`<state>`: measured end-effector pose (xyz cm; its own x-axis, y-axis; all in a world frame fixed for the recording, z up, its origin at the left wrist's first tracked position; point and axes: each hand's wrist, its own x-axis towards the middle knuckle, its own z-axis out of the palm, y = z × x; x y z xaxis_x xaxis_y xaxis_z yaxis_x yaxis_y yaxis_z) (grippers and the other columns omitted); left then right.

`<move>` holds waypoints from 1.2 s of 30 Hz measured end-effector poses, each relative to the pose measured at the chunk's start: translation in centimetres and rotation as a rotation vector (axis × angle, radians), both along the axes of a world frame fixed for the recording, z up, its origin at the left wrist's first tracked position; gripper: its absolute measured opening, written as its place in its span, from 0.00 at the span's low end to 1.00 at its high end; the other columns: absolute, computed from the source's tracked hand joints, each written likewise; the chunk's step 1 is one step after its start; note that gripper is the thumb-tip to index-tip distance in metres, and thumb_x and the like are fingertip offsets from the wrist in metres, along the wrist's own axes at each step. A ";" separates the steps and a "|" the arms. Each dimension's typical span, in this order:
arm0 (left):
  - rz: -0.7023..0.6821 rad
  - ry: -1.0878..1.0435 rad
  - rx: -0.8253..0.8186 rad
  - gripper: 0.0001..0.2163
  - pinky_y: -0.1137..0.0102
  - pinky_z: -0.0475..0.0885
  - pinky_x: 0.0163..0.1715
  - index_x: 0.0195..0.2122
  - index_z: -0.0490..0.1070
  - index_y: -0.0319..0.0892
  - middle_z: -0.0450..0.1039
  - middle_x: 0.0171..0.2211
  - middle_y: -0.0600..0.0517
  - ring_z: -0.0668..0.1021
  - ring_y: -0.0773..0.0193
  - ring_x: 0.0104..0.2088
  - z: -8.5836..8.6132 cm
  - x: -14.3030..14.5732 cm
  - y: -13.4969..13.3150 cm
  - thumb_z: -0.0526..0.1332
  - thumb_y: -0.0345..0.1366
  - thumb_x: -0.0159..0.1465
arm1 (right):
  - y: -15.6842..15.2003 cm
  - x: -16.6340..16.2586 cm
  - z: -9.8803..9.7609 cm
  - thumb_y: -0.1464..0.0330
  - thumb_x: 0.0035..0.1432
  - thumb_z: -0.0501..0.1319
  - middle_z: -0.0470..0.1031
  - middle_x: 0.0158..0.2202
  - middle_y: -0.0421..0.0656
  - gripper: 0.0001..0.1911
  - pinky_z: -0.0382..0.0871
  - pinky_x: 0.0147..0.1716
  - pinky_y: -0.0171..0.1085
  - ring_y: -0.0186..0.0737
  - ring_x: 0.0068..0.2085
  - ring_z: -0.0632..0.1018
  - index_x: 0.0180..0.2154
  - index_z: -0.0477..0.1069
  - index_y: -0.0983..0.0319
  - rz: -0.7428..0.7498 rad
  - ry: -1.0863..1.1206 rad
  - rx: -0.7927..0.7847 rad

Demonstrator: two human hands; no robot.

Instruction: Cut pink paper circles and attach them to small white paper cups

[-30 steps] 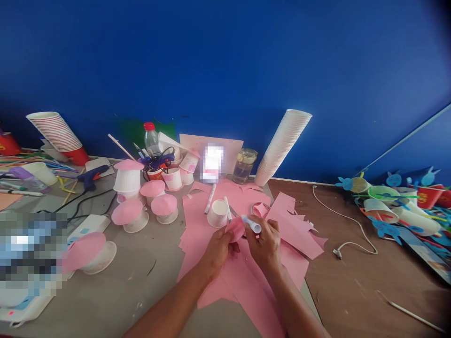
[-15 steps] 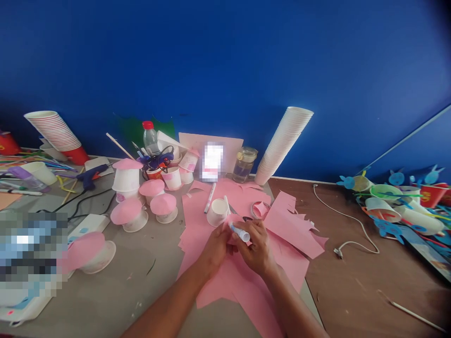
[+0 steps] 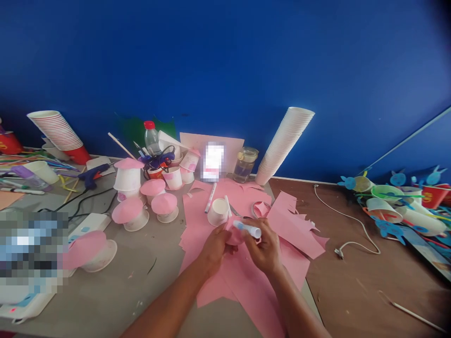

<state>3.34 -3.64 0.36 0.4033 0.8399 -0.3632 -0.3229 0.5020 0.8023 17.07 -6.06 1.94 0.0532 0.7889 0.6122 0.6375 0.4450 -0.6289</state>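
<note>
— Above the pink sheets [image 3: 243, 281], mid-table: what does each hand hold?
— The left hand [image 3: 213, 246] is pinched on a round pink piece [image 3: 233, 236]. The right hand [image 3: 266, 249] is clenched on a white tube [image 3: 251, 229].
— Axis of the tube?
— Nearly level. Its blue end points left and appears to meet the piece. The piece lies just left of the right grip, and a white cup [image 3: 218, 212] stands just beyond.

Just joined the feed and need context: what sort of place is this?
Likely a craft worktable, maybe a classroom: a stack of white paper cups, cut pink paper, a glue gun, and cups topped with pink paper.
</note>
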 end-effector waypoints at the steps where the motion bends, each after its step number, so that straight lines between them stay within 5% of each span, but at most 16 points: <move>1: -0.006 -0.021 0.014 0.04 0.73 0.60 0.21 0.29 0.65 0.40 0.65 0.21 0.56 0.67 0.70 0.20 -0.1 0.0 0.0 0.58 0.34 0.52 | 0.0 -0.4 0.1 0.68 0.58 0.57 0.78 0.31 0.43 0.07 0.66 0.30 0.39 0.40 0.30 0.75 0.38 0.71 0.59 0.048 -0.053 0.018; 7: -0.081 -0.074 0.055 0.04 0.73 0.59 0.21 0.26 0.62 0.41 0.59 0.19 0.58 0.66 0.71 0.19 -0.2 0.1 0.1 0.58 0.32 0.52 | 1.0 -0.5 -0.6 0.71 0.59 0.56 0.79 0.32 0.42 0.07 0.62 0.36 0.42 0.39 0.29 0.76 0.40 0.69 0.60 0.033 -0.199 0.091; 13: -0.088 -0.006 -0.028 0.08 0.72 0.63 0.22 0.34 0.66 0.41 0.66 0.24 0.55 0.70 0.67 0.22 -0.1 0.0 -0.2 0.57 0.32 0.51 | 1.0 1.7 -0.5 0.67 0.59 0.58 0.78 0.31 0.44 0.08 0.65 0.31 0.39 0.41 0.30 0.75 0.40 0.71 0.61 -0.320 0.010 0.079; 17: -0.131 -0.029 -0.031 0.13 0.72 0.63 0.21 0.40 0.67 0.42 0.66 0.26 0.55 0.69 0.68 0.23 0.2 -0.1 -0.2 0.57 0.32 0.52 | 0.0 1.3 0.4 0.68 0.58 0.57 0.77 0.32 0.44 0.07 0.65 0.27 0.37 0.40 0.30 0.75 0.39 0.71 0.60 -0.110 0.119 0.021; 22: -0.151 -0.053 0.034 0.07 0.74 0.60 0.21 0.33 0.67 0.41 0.60 0.21 0.58 0.64 0.72 0.20 0.0 0.0 0.0 0.60 0.36 0.54 | 0.0 0.0 1.1 0.71 0.55 0.57 0.79 0.30 0.41 0.07 0.62 0.35 0.43 0.38 0.27 0.75 0.37 0.71 0.59 0.190 -0.164 0.043; 29: -0.214 -0.013 0.066 0.06 0.73 0.62 0.21 0.31 0.66 0.40 0.62 0.21 0.57 0.68 0.70 0.19 0.2 0.0 0.1 0.57 0.32 0.51 | 1.0 1.1 0.2 0.71 0.57 0.58 0.77 0.27 0.40 0.06 0.60 0.36 0.42 0.35 0.22 0.71 0.37 0.72 0.60 -0.006 -0.281 0.039; 33: -0.237 0.000 -0.015 0.14 0.72 0.64 0.23 0.39 0.68 0.39 0.72 0.29 0.49 0.75 0.63 0.28 0.7 -0.1 0.0 0.54 0.30 0.50 | 1.5 2.1 -0.1 0.65 0.57 0.58 0.74 0.28 0.42 0.11 0.63 0.33 0.40 0.40 0.29 0.73 0.42 0.72 0.60 -0.285 0.068 0.063; 36: -0.238 -0.012 -0.039 0.18 0.70 0.66 0.25 0.42 0.68 0.39 0.74 0.34 0.44 0.77 0.57 0.35 0.6 -0.2 0.0 0.55 0.30 0.49 | 1.8 2.3 -0.1 0.61 0.60 0.55 0.71 0.27 0.39 0.17 0.65 0.29 0.38 0.36 0.26 0.71 0.49 0.68 0.60 -0.310 0.494 -0.061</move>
<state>3.16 -3.62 1.00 0.5928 0.7060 -0.3874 -0.2007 0.5954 0.7780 19.42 -4.29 1.83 0.5549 0.7239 0.4100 0.3568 0.2382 -0.9033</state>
